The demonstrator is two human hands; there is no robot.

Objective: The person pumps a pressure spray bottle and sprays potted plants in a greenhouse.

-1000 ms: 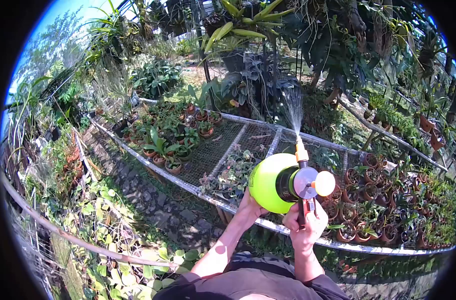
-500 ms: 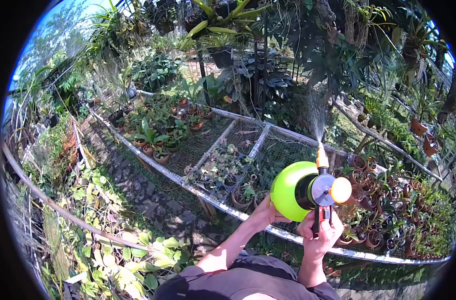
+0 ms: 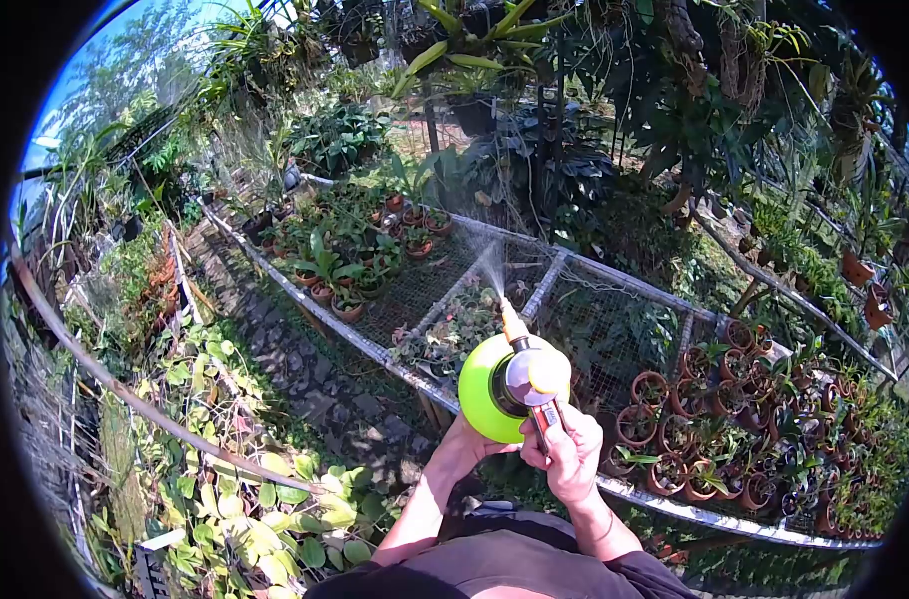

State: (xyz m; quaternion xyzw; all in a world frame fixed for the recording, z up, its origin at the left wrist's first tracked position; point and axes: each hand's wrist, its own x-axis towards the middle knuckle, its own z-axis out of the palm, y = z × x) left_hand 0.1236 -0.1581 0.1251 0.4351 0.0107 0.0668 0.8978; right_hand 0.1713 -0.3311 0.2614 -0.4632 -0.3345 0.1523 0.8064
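Observation:
A lime-green pump sprayer (image 3: 482,391) with an orange nozzle is held up in front of my chest. My right hand (image 3: 572,461) is closed around its black and red trigger handle. Beneath the round green tank, my left hand (image 3: 464,446) supports the bottle with its fingers partly hidden behind it. A fine fan of water (image 3: 490,262) leaves the nozzle tip, pointing away from me and slightly left. Behind the nozzle, a cluster of pinkish-green potted plants (image 3: 454,334) sits on the mesh bench.
The long wire-mesh bench (image 3: 400,290) has a pale frame. Clay pots (image 3: 666,473) crowd its right end, and more potted plants (image 3: 325,265) fill its left. Hanging plants (image 3: 474,60) dangle overhead. A curved pipe (image 3: 105,384) crosses the leafy plants at left, beside a stone path (image 3: 325,394).
Both hands have carried the sprayer to the left. Its spray, earlier rising beyond the bench's right half, now comes out above the middle and leans left.

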